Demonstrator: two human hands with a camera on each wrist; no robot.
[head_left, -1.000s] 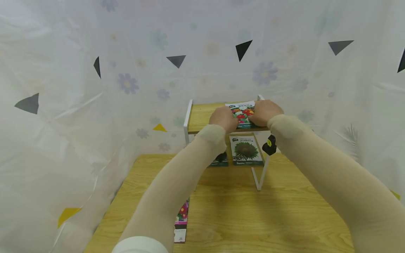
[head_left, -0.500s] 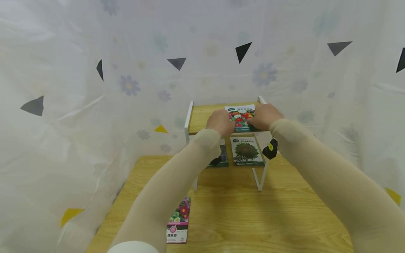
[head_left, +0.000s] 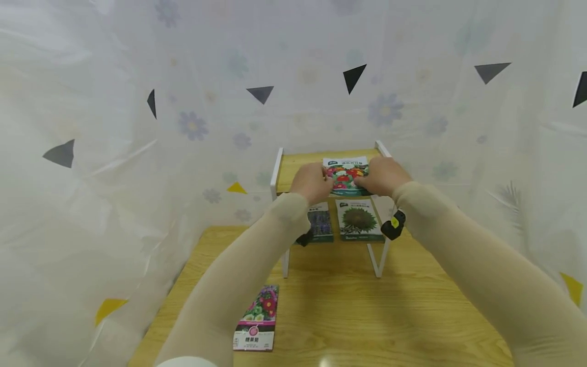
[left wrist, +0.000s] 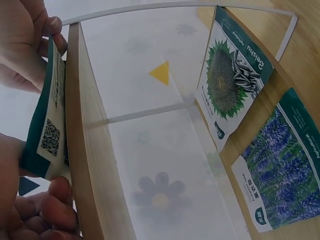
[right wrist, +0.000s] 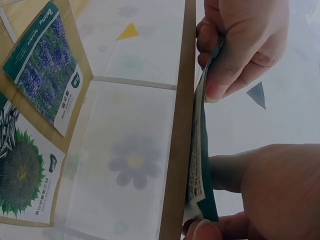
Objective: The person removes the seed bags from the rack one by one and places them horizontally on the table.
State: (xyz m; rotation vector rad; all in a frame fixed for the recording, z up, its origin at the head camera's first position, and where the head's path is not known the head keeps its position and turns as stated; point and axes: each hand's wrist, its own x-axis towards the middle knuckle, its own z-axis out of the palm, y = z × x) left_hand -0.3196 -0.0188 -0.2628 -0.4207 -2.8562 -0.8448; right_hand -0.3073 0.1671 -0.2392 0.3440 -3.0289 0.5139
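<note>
A seed packet with red and white flowers [head_left: 346,176] is at the front of the upper shelf [head_left: 293,168] of a small two-tier rack. My left hand [head_left: 313,182] pinches its left side and my right hand [head_left: 386,176] its right side. In the left wrist view the packet's back, with a QR code [left wrist: 51,137], shows beside the wooden shelf edge, its green end sticking out past it. Below, on the lower shelf, lie a sunflower packet [head_left: 359,219] and a purple-flower packet [head_left: 320,222], the latter partly hidden by my left arm.
A pink-banded flower packet [head_left: 257,318] lies on the wooden table [head_left: 344,316] at front left, partly behind my left forearm. White metal frame legs [head_left: 379,260] support the rack. A pale flowered sheet [head_left: 302,112] hangs behind and at the sides.
Both hands have shifted slightly left and toward me with the red-flower packet, which now sits nearer the upper shelf's front edge. More of the purple-flower packet and the table packet shows.
</note>
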